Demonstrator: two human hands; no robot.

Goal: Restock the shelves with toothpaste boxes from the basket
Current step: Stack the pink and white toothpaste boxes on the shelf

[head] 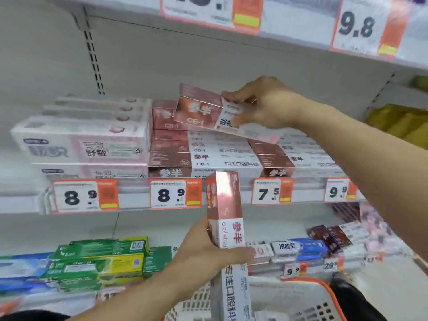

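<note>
Starting at the left, I see white-and-pink boxes stacked on the middle shelf, with green boxes on the shelf below; neither concerns me now. My left hand grips a rose-gold toothpaste box upright, fingers wrapped round its lower half, above the white basket with its orange rim. Further right, my right hand pinches a second rose-gold box by its white end, holding it tilted just above the stack of matching boxes on the middle shelf. I judge that I am midway through placing: this box hovers over the pile, not yet seated. The next move calls for levelling it, lowering it flat onto the top row, squaring its edge with the box behind, then letting go and bringing up the left-hand box.
</note>
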